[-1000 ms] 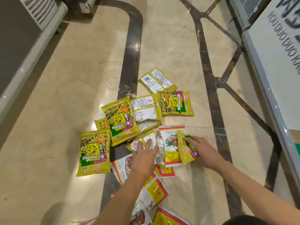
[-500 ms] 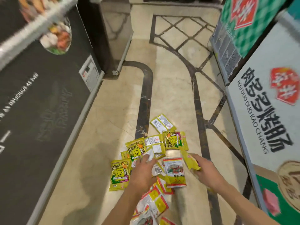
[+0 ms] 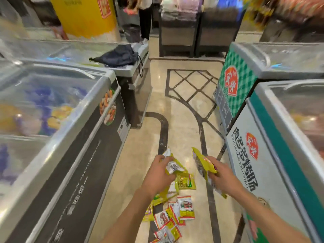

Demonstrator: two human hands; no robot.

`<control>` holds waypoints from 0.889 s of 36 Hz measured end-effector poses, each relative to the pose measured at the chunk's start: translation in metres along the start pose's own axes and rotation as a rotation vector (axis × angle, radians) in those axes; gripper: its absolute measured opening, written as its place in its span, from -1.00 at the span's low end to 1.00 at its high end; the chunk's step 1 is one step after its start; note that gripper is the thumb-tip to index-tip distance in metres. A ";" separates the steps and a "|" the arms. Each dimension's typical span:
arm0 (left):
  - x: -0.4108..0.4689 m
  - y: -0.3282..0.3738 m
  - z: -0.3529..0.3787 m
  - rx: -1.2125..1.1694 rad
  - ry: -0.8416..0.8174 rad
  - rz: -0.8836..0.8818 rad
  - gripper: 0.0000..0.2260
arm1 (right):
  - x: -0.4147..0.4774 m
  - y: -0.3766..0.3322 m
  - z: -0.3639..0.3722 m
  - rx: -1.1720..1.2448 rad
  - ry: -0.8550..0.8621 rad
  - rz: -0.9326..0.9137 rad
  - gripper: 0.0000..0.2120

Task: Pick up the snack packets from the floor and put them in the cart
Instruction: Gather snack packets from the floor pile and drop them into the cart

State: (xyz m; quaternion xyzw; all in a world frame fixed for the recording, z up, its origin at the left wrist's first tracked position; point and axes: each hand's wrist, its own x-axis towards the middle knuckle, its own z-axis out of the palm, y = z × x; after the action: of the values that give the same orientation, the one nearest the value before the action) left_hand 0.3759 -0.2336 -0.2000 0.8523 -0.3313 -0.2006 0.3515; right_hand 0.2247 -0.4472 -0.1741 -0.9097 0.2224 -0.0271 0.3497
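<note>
My left hand [image 3: 160, 174] grips a yellow snack packet [image 3: 172, 164] with its white barcode side up, lifted above the floor. A second yellow packet [image 3: 204, 163] is held on edge in my right hand [image 3: 221, 179]. Below my hands, several yellow and red-and-white snack packets [image 3: 185, 206] lie scattered on the marble floor [image 3: 140, 165]; one yellow packet [image 3: 185, 181] lies between my hands. My left forearm hides part of the pile. No cart is in view.
Glass-topped chest freezers line the aisle: a dark one [image 3: 73, 137] on the left, a white one with red logo [image 3: 263, 163] and a green-checked one [image 3: 233, 88] on the right. A dark bag [image 3: 119, 56] lies on a far freezer. A person [image 3: 145, 18] stands at the back.
Both hands have risen from the floor pile, each lifting a yellow packet. The view has tilted up from the floor to show the whole aisle.
</note>
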 end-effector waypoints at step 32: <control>-0.327 0.034 -0.118 0.209 0.401 -0.262 -0.53 | -0.144 -0.181 0.009 -0.061 -0.366 -0.507 -0.48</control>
State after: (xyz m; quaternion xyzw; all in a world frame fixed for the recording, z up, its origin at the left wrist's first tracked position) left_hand 0.2009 0.0340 -0.0597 0.9424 -0.1607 -0.0362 0.2911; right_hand 0.1666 -0.2617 -0.0481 -0.9359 -0.0774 0.0574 0.3387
